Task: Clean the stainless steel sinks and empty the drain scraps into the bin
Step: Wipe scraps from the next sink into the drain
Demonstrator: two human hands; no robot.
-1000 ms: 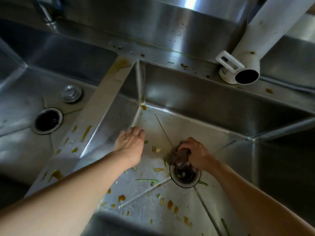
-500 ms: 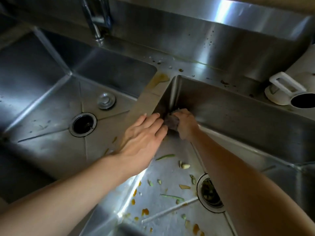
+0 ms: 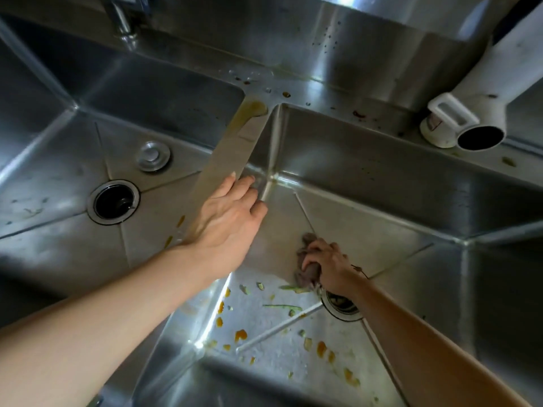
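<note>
Two stainless steel sinks sit side by side. The right sink (image 3: 367, 177) has green scraps (image 3: 282, 306) and orange stains (image 3: 240, 334) on its floor. My right hand (image 3: 326, 264) grips a bunched grey-brown cloth (image 3: 305, 259) on that floor, just above the drain (image 3: 342, 306), which my wrist partly hides. My left hand (image 3: 227, 218) lies flat with straight fingers over the divider (image 3: 232, 151) between the sinks. The left sink (image 3: 58, 160) has an open drain (image 3: 114, 201) and a metal plug (image 3: 153, 156) lying beside it.
A white plastic spout (image 3: 470, 124) with a dark opening rests on the back ledge at right. A tap (image 3: 123, 16) stands at the top left. Brown smears mark the divider's far end. The steel backsplash rises behind both sinks.
My right hand has drawn the cloth from the sink's far left corner back down the floor to beside the drain. My left hand stays near the divider.
</note>
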